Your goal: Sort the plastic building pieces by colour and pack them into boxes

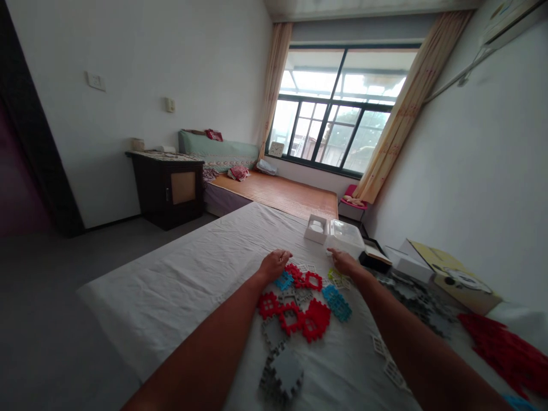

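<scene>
Left hand: I have it [276, 264] over the far left edge of the pieces, fingers bent inward, just beside a small blue piece [283, 280].
Left grip: narrow; I cannot tell whether anything is pinched in it.
Right hand: I have it [343, 264] at the near side of the clear plastic box [347, 233], above the yellow-green piece [338, 278]; I cannot tell whether it touches either.
Right grip: fingers partly curled; I cannot make out whether they hold anything.
Red pieces: notched, some with square openings, in a loose group [315, 321] between my forearms on the bench [188, 274].
Blue pieces: a stack [337, 303] right of the red group.
Grey pieces: some among the red, with a solid-faced stack [287, 371] nearest me.
White lattice pieces: two [391, 365] partly behind the right forearm.
Boxes, far edge: a small white box [315, 234] beside the clear one, then a black box [375, 257].
Boxes, right side: a yellow box [454, 279], tilted.
Piles, right side: dark grey pieces [422, 302] and a red heap [505, 348].
Bench cover: pale, creased cloth.
Beyond: dark cabinet [166, 188], bed [282, 191], curtained window [338, 108].
</scene>
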Tool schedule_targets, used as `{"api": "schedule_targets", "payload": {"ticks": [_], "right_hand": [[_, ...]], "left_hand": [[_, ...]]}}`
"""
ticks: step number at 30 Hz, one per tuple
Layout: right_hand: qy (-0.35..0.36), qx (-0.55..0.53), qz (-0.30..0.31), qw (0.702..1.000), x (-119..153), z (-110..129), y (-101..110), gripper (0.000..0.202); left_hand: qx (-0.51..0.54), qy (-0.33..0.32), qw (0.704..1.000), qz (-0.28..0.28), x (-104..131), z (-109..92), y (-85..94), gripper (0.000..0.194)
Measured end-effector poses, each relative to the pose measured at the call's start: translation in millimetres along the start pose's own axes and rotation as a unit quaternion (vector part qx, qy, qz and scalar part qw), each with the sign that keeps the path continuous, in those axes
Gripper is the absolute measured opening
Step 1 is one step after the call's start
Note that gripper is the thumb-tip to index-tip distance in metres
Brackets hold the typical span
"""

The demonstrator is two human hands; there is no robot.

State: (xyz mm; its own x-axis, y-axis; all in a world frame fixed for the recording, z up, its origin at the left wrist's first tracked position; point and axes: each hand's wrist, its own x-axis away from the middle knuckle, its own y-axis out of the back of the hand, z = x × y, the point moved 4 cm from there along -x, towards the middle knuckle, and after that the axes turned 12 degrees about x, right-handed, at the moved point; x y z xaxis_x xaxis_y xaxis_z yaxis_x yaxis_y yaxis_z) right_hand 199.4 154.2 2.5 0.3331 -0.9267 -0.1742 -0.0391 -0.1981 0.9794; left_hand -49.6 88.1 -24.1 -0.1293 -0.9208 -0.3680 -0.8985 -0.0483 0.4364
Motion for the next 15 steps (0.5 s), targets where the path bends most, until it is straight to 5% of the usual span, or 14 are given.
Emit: {"api": "schedule_targets", "payload": {"ticks": [6,12,15], "right_hand": [[0.018,-0.018,0.029,0.999,6,5,-21,0.043],[0.104,-0.083,0.036,0.990,51,18,11,0.034],[0.068,-0.111,-0.002,0.992,78,6,32,0.037]], "left_hand": [[-0.006,0.006,1.000,0.007,-1,1,-0.3,0.039],[-0.002,0.006,1.000,0.017,-1,-1,0.5,0.042],[0.001,0.005,1.000,0.022,-1,-1,0.8,0.043]]}}
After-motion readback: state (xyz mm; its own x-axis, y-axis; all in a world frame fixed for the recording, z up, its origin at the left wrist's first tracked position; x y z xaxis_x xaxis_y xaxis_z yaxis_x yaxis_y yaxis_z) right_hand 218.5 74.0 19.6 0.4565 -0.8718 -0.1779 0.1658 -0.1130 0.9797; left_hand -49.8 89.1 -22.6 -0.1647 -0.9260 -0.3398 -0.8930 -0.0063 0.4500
